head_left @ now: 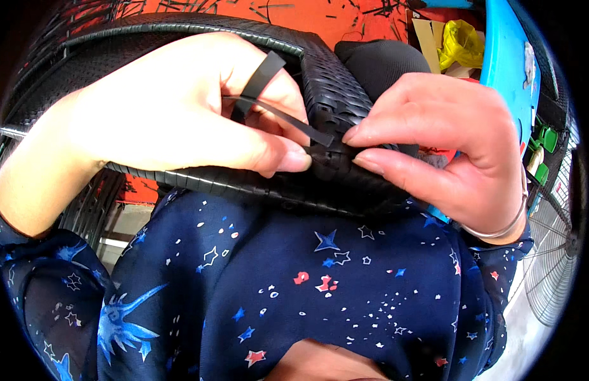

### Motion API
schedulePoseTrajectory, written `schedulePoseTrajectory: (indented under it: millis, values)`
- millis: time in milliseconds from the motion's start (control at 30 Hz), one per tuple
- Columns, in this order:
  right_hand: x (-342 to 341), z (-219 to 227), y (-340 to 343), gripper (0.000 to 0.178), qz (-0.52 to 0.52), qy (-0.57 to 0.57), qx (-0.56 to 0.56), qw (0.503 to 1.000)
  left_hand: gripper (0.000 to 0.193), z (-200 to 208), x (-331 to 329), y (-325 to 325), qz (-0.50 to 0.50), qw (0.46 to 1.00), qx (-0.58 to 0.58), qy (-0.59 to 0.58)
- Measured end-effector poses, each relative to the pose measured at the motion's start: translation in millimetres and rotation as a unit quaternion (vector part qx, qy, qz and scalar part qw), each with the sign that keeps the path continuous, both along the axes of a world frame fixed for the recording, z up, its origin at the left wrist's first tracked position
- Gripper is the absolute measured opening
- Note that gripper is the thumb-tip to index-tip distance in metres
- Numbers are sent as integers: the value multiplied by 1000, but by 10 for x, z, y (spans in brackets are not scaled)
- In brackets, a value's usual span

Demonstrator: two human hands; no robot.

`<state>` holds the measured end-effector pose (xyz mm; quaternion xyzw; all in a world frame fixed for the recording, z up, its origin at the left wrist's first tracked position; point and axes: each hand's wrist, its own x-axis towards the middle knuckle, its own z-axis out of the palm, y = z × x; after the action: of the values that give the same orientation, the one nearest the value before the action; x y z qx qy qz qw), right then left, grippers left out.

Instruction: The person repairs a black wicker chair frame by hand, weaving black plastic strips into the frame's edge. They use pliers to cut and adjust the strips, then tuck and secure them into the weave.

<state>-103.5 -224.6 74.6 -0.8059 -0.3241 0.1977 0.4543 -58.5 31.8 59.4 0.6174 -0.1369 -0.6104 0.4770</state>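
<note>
A black woven plastic-rattan piece [332, 79], with a wrapped rim and a corner post, lies across my lap. On its left side my left hand [161, 108] is closed, thumb pressed near the corner. A flat black plastic strip [263, 79] loops around the fingers of this hand, its narrow end lying over the corner weave. From the right, my right hand [447, 136] comes to the same corner, thumb and forefinger drawn together in a pinch against the weave. Whatever is between those fingertips is too small and dark to make out.
Scraps of black strip [278, 6] lie scattered on the red floor [320, 22]. Toward the upper right are a cardboard box [426, 41] with a yellow plastic bag [461, 44] and a blue panel [505, 47]. A wire-caged fan [548, 273] stands at the right.
</note>
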Motion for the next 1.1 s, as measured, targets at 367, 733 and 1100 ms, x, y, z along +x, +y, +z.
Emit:
schedulePoseTrajectory:
  millis: [367, 733, 1100]
  values:
    - [-112, 114, 112, 17, -3, -110, -96, 989, 16, -263, -28, 77, -24, 927, -200, -317]
    - [-130, -296, -68, 19, -116, 240, 139, 954, 21, -118, -58, 23, -105, 784, -208, -576]
    - [-223, -363, -52, 53, -113, 279, 200, 932, 29, 94, -150, -13, -158, 763, -127, -613]
